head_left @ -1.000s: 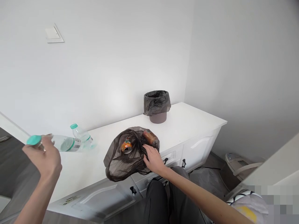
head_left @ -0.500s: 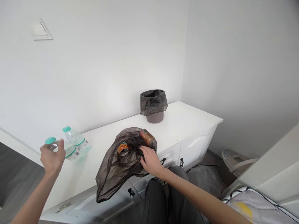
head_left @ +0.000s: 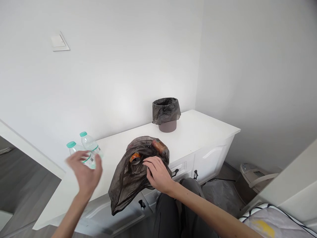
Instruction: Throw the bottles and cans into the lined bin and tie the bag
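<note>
your left hand (head_left: 85,167) is up at the left end of the white desk (head_left: 206,124), a little blurred, thumb and fingers curved and well apart, right in front of the nearer bottle (head_left: 72,149); from this angle you can't tell whether skin meets plastic. that bottle stands upright on the desk, clear with a green cap, partly hidden behind your fingers, and just behind it, to its right, stands the farther bottle (head_left: 88,142), also clear and green-capped. over to the middle now, where your right hand (head_left: 158,173) reaches in over the thin dark bag (head_left: 128,185), fingers lying close together against the film; whether they pinch it, you can't tell. the bag is spread near the front of the desk, its lower corner hanging past the edge. in its folds sits the orange can (head_left: 135,158), open end turned your way, and just beyond your right fingertips the reddish-brown can (head_left: 159,146) lies on its side at the bag's right end. behind all that, close to the wall (head_left: 123,66), stands a brown bin (head_left: 167,127), a dark liner (head_left: 164,114) folded down over its rim. below you, dark trousers (head_left: 167,215) sit close against the drawer fronts.
</note>
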